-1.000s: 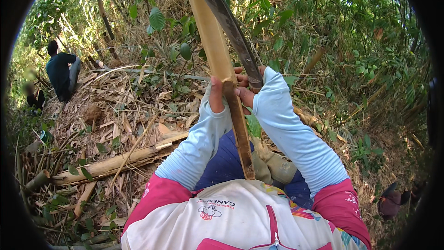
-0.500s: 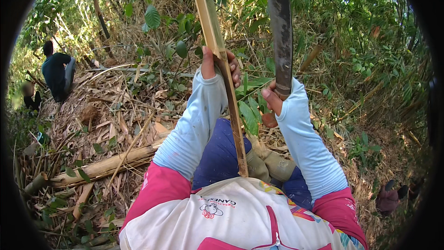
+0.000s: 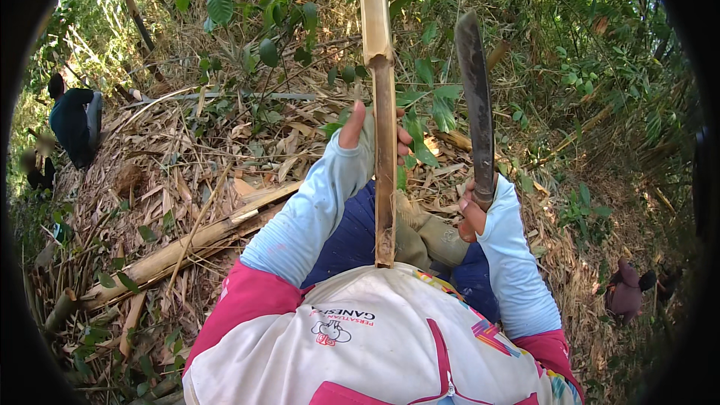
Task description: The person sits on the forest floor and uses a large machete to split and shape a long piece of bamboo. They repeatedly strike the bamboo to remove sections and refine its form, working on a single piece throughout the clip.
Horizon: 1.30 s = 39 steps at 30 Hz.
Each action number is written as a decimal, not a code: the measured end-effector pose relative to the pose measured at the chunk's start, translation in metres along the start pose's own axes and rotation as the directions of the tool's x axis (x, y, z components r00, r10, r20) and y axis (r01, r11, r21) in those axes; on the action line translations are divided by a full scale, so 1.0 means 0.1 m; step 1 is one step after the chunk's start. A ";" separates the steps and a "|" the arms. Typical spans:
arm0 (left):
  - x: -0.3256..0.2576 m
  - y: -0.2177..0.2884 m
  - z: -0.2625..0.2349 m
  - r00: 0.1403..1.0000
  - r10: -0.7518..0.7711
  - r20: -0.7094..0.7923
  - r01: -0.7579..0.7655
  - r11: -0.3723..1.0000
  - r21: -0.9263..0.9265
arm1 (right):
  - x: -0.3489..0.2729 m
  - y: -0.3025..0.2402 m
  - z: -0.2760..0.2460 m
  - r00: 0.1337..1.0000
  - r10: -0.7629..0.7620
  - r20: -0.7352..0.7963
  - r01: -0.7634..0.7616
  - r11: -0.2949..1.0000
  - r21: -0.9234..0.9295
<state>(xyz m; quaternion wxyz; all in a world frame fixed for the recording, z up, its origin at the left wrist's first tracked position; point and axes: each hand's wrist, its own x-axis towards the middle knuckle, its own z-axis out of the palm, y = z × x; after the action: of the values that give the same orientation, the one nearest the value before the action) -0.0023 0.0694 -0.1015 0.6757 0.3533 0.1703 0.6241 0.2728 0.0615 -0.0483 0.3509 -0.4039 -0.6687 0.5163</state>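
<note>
A long split bamboo strip (image 3: 385,124) stands nearly upright in front of me, its lower end against my shirt front and its top running out of view. Its hollow inner side faces me, and a node crosses it above my grip. My left hand (image 3: 355,129) is closed around the strip, thumb on the left and fingertips showing on the right. To the right of it, my right hand (image 3: 472,208) grips the handle of a machete (image 3: 475,94). The dark blade points up and away, apart from the bamboo.
A cut bamboo pole (image 3: 172,261) lies on the leaf-strewn ground at left. Leafy saplings (image 3: 439,101) rise just beyond my hands. One person in dark clothes (image 3: 73,127) sits far left, with another partly visible nearby. Another person (image 3: 624,292) shows at far right.
The bamboo strip has come more upright and its hollow face has turned toward me. My right hand has lowered the machete and moved it right, away from the strip.
</note>
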 end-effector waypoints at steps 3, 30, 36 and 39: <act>-0.17 -0.22 0.03 0.996 -0.081 -0.024 0.081 0.997 0.011 | -0.14 0.07 -0.06 0.996 0.082 -0.038 -0.079 0.995 0.058; -0.43 0.01 1.26 0.960 -0.265 -0.091 0.280 0.916 0.287 | 0.05 -0.75 -0.17 0.921 -0.268 0.282 0.341 0.213 -0.916; -0.51 0.06 1.46 0.956 -0.246 -0.159 0.285 0.906 0.311 | 0.07 -0.53 -0.19 0.928 -0.245 0.281 0.299 0.042 -0.953; -0.57 0.06 1.48 0.962 -0.225 -0.153 0.261 0.926 0.275 | 0.06 -0.65 -0.18 0.840 -0.364 0.403 0.418 -0.041 -0.908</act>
<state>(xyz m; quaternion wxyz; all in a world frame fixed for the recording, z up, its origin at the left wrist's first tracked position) 0.0837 -0.0254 -0.0072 0.6769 0.3876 0.3431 0.5233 0.2745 0.0649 0.0192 0.1072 -0.3133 -0.9268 -0.1774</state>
